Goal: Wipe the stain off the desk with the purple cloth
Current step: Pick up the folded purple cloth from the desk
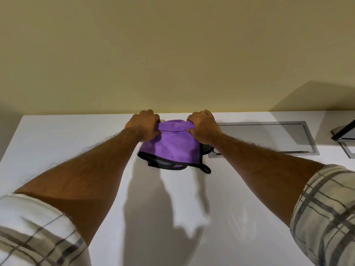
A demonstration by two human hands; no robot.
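A purple cloth (171,146) with black edging and a small black loop lies folded on the white desk (76,143), close to the back wall. My left hand (144,125) grips its far left corner. My right hand (203,125) grips its far right corner. Both hands pinch the far edge, which is bunched and slightly lifted, while the near edge rests on the desk. No stain shows on the visible desk surface; anything under the cloth is hidden.
A grey metal cable flap (269,137) is set into the desk right of the cloth. A dark monitor stand (343,133) sits at the far right edge. The yellow wall (172,54) rises right behind the desk. The desk's left edge runs at the far left.
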